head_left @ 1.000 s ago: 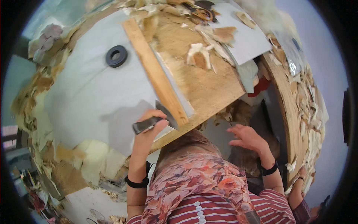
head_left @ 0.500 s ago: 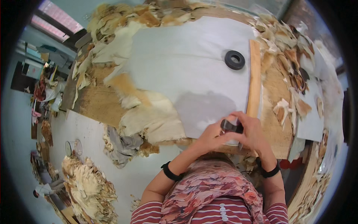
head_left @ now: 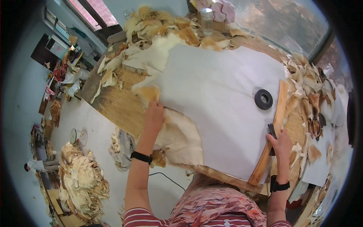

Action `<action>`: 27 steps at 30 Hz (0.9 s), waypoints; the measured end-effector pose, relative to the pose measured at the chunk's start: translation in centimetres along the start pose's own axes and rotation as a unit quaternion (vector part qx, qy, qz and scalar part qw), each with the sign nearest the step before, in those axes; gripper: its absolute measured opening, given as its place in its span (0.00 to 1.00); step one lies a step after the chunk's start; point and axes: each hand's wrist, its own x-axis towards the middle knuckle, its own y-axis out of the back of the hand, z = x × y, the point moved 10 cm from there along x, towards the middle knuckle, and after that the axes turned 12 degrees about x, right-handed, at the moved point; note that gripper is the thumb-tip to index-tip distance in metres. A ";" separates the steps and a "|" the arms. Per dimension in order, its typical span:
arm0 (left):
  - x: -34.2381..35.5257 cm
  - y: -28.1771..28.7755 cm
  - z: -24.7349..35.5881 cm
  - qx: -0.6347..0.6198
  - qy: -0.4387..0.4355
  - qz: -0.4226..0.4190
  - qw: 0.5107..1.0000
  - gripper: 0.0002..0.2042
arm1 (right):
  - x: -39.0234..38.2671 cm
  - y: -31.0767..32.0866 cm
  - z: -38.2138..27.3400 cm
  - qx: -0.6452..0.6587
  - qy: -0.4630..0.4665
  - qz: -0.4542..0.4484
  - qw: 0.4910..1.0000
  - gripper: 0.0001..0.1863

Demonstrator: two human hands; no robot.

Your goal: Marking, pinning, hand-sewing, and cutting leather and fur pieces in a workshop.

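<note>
A large white sheet [head_left: 223, 87] lies spread on the wooden table. Pale, tan-edged fur hide [head_left: 183, 132] shows beside its lower left side. My left hand [head_left: 154, 115] is closed on the tan edge of the hide, at the sheet's left side. My right hand [head_left: 280, 143] grips a small black tool [head_left: 271, 130]; its exact kind is partly hidden by my fingers. That hand rests over the long wooden strip [head_left: 279, 108], which lies along the sheet's right side. A thick black ring [head_left: 263, 99] sits on the sheet just left of the strip.
Hide scraps are heaped along the table's far [head_left: 159, 22] and right [head_left: 302, 81] sides. A glass jar [head_left: 206, 22] stands at the back. On the floor at left is a big pile of pale fur pieces [head_left: 83, 181]. A person [head_left: 38, 165] is at the far left.
My hands were together around the black tool near the front edge. Now they are apart: the left has gone left to the hide's edge, the right keeps the tool beside the strip.
</note>
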 end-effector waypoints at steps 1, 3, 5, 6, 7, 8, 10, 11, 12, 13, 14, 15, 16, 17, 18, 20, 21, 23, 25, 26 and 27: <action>0.1 -0.1 -1.2 -0.001 -0.003 0.001 1.000 0.09 | -0.1 -0.5 0.8 -0.016 -0.053 -0.033 0.998 0.39; -0.1 0.4 -3.7 -0.039 0.010 0.024 0.999 0.08 | 0.2 -0.5 1.3 -0.029 -0.058 -0.017 0.998 0.36; 0.0 0.4 -11.0 -0.133 0.056 0.166 0.976 0.09 | 0.7 0.2 1.1 -0.037 -0.057 0.002 0.998 0.34; 0.9 1.8 -13.6 -0.184 0.131 0.198 0.954 0.11 | 0.6 0.8 1.8 -0.020 -0.074 0.001 0.997 0.32; 1.6 3.6 -15.6 -0.233 0.203 0.224 0.924 0.13 | 0.1 1.2 2.5 -0.002 -0.095 -0.001 0.995 0.30; 2.0 4.8 -16.0 -0.238 0.196 0.221 0.925 0.13 | -0.6 2.5 2.5 0.019 -0.119 0.003 0.993 0.27; 1.8 8.5 -13.5 0.110 0.126 0.297 0.940 0.19 | -2.7 4.7 0.7 0.007 -0.107 0.024 0.994 0.26; 2.0 8.0 -13.1 0.102 0.119 0.297 0.942 0.19 | -3.6 5.7 -0.4 -0.003 -0.088 0.042 0.995 0.26; 2.8 6.7 -10.8 -0.017 0.010 0.258 0.966 0.22 | -4.0 6.1 -2.1 -0.011 -0.009 0.081 0.997 0.24; 3.1 5.7 -7.6 -0.138 -0.110 0.211 0.961 0.26 | -4.8 5.4 -3.8 0.015 0.032 0.069 0.997 0.24; 3.0 5.6 -6.3 -0.148 -0.127 0.206 0.959 0.26 | -4.9 4.6 -6.8 0.041 0.075 0.055 0.995 0.24; 2.9 4.7 -4.1 -0.138 -0.178 0.151 0.963 0.27 | -4.8 2.7 -10.3 0.054 0.071 -0.028 0.996 0.26; 2.8 3.9 -2.3 -0.128 -0.228 0.100 0.960 0.28 | -5.2 1.2 -13.8 0.043 0.125 -0.023 0.991 0.27; 3.0 3.5 -1.5 -0.142 -0.248 0.100 0.953 0.28 | -5.3 -0.6 -16.6 0.037 0.160 -0.045 0.985 0.26; 3.6 1.6 -1.6 -0.114 -0.246 0.054 0.961 0.27 | -5.2 -2.7 -18.0 0.026 0.139 -0.084 0.986 0.26; 4.0 -1.1 -2.1 -0.088 -0.257 0.004 0.963 0.27 | -5.4 -5.6 -19.0 0.004 0.104 -0.117 0.988 0.25; 4.1 -1.9 -2.4 -0.086 -0.266 0.011 0.960 0.29 | -6.1 -5.8 -18.4 0.000 0.090 -0.116 0.989 0.25; 4.3 -2.9 -3.1 -0.085 -0.275 0.013 0.957 0.30 | -7.1 -5.4 -17.6 0.063 0.065 -0.068 0.994 0.25; 4.2 -3.1 -4.3 -0.121 -0.263 0.008 0.957 0.32 | -9.1 -4.4 -16.0 0.081 0.018 -0.069 0.994 0.25; 4.2 -3.1 -4.3 -0.125 -0.265 0.005 0.956 0.32 | -9.9 -3.9 -14.6 0.100 -0.023 -0.065 0.993 0.26; 4.2 -3.2 -4.3 -0.123 -0.269 -0.004 0.955 0.32 | -10.6 -4.2 -14.0 0.096 -0.026 -0.067 0.993 0.26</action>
